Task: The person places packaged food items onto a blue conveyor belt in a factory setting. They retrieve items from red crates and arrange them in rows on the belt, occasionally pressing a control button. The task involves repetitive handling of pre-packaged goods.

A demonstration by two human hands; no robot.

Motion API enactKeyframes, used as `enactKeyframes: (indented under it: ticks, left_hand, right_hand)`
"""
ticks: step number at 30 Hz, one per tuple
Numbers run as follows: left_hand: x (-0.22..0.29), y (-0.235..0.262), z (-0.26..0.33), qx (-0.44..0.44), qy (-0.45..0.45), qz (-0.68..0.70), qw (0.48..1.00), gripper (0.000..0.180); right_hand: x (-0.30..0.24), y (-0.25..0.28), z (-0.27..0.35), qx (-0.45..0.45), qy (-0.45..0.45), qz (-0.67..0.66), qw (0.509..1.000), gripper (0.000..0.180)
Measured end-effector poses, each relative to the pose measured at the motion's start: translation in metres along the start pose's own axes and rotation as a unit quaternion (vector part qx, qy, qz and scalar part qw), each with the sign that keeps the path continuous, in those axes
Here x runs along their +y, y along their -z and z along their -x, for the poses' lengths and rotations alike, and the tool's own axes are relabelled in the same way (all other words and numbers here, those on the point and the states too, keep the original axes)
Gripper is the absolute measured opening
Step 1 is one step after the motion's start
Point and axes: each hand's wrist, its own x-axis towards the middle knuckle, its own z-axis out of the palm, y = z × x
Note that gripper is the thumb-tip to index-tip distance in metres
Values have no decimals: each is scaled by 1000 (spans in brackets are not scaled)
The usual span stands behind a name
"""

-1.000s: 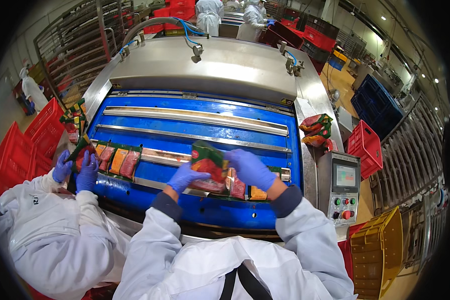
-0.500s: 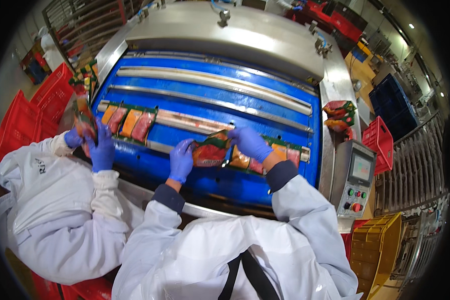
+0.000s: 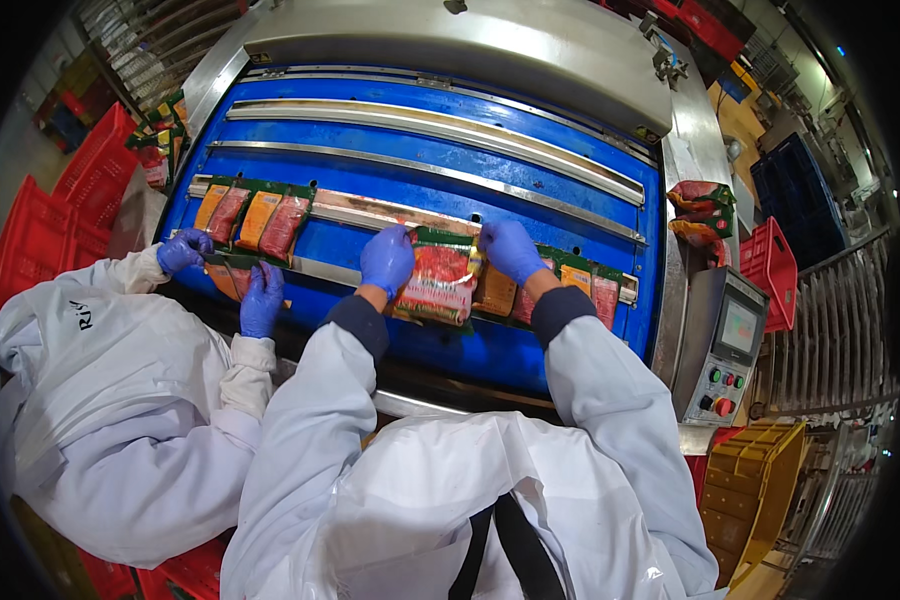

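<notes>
Between my two blue-gloved hands is a pouch of red meat with a green top edge and a printed front. My left hand is closed on its upper left corner. My right hand grips the upper right corner. The pouch hangs over the near edge of a metal sealing bar on the blue machine bed. Right of it, partly behind my right hand and sleeve, several pouches lie along the bar. More filled pouches lie in a row on the left part of the bar.
At my left, a co-worker's gloved hands hold another pouch. The raised steel lid spans the back. Loose pouches sit on the right rim above a control panel. Red crates stand left, a yellow crate lower right.
The pouch in my hands has gone from crumpled and tilted to upright and spread flat, its front showing. The co-worker's hands have lowered a pouch toward the bed's left edge.
</notes>
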Motion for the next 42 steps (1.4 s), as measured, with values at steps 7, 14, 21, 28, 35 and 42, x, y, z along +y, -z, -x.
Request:
enactKeyframes:
  ticks: [7, 14, 21, 28, 35, 42]
  left_hand:
    - [7, -6, -33, -12, 20, -77, 997, 21]
    - [53, -28, -14, -92, -86, -276, 953, 58]
    - [51, -35, 3, -160, -98, -215, 958, 67]
    - [99, -16, -4, -172, -70, -128, 974, 61]
    - [85, -1, 78, -75, -158, 49, 983, 51]
    - [48, 6, 117, 33, -157, 6, 987, 39]
  right_hand:
    - [1, -11, -32, -6, -62, 48, 997, 13]
    - [10, -5, -42, -50, -85, 37, 994, 14]
    - [-22, -26, 9, 14, 84, 197, 977, 20]
    - [15, -9, 16, 45, 117, -24, 992, 25]
    - [70, 51, 147, 188, -95, -240, 948, 17]
    - [124, 76, 276, 234, -266, -183, 917, 15]
